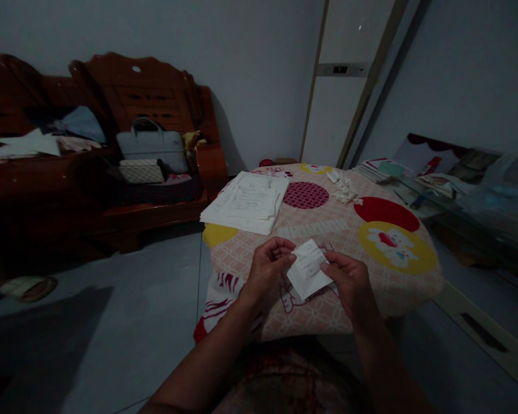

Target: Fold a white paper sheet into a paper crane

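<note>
Both my hands hold a small folded white paper slip [308, 269] with faint writing, above the near edge of a round table [397, 287] covered by a patterned cloth. My left hand [267, 267] pinches the slip's left edge with curled fingers. My right hand [349, 282] grips its right edge, fingers closed. A stack of white paper sheets [248, 202] lies on the table's far left. Several small folded paper pieces [344, 188] lie at the far side.
A dark wooden sofa [112, 195] at the left carries a grey bag [152, 146], a quilted pouch [141, 171] and clothes. Books and papers [384, 168] crowd a glass surface at the right. A slipper [28, 287] lies on the grey floor.
</note>
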Available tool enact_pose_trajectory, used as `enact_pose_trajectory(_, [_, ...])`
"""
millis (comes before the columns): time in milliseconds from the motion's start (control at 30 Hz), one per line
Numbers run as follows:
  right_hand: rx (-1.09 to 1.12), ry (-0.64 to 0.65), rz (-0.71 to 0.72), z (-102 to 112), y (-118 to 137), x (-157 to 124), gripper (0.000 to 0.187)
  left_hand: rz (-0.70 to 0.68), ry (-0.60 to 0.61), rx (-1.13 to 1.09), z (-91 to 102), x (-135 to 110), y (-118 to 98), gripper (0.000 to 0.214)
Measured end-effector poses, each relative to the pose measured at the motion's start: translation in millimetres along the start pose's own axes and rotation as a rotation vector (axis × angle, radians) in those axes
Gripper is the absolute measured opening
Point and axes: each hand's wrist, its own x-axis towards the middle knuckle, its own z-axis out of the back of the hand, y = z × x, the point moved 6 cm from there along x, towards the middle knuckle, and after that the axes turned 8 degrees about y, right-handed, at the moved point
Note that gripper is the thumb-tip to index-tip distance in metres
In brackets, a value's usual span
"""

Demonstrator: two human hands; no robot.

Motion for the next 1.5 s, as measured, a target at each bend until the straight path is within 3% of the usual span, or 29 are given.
enact_pose_trajectory(200, [-0.121,-0.061,0.057,0,4,-1,0.018,-0.044,0.047,0.089,1.6,0,3,0.026])
enact_pose_trajectory(600, [-0.244,-0.201,0.142,10,7,-2,0.021,-0.013,0.076,-0.059,-1.6,-3,0,0.038])
enact_pose_trajectory(833, [-0.223,-0.193,0.143,8,6,-3,0.022,0.058,0.164,-0.103,-9.3,-2,13,0.048])
enact_pose_trajectory(933, [-0.243,-0.135,0.127,3,7,-2,0.024,0.054,0.133,-0.071,-11.3,-1,15,0.048])
enact_pose_trajectory(1067, [-0.094,-0.038,0.065,2,4,-1,0.044,0.014,0.014,-0.069,-6.7,-1,11,0.049])
enact_pose_trajectory(1200, [-0.146,0.051,0.074,-4,6,0,0.027,-0.007,-0.036,-0.072,-2.4,0,9,0.049])
enact_pose_trajectory(1300, [-0.295,0.017,0.125,-5,8,0,0.015,-0.008,-0.031,-0.029,-2.1,-1,11,0.048])
enact_pose_trajectory(1500, [-0.521,-0.091,0.222,0,8,-3,0.019,-0.010,-0.026,-0.042,-5.3,-3,13,0.047])
